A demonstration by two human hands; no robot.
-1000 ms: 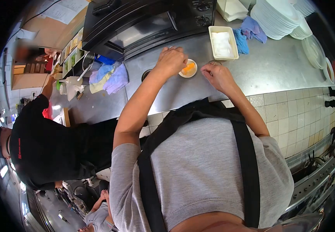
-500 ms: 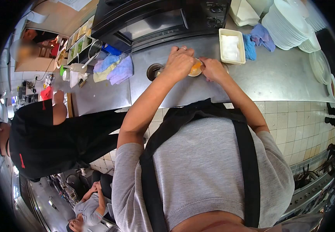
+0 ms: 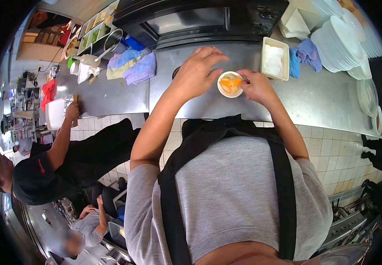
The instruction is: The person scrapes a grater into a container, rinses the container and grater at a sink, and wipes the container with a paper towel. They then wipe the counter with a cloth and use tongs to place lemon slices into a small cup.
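Observation:
A small white cup (image 3: 230, 94) stands on the steel counter with orange strips (image 3: 231, 82) and something pale inside. At its right side my right hand (image 3: 258, 88) is closed, the fingers gripping the edge of the cup. Just left of the cup is my left hand (image 3: 196, 73), with fingers spread and thumb apart, holding nothing. Behind that hand a dark round container (image 3: 176, 72) is mostly hidden.
A black microwave oven (image 3: 186, 22) stands at the back. A cream tub (image 3: 275, 59) with white contents, blue and purple cloths (image 3: 309, 55) and stacked white plates (image 3: 337, 44) are to the right. Folded cloths (image 3: 138, 70) lie left, near a co-worker's hand (image 3: 72, 111).
My left hand has drawn away from the cup and opened, showing the orange strips inside. My right hand stays at the cup. The co-worker at left has reached forward to a white tray.

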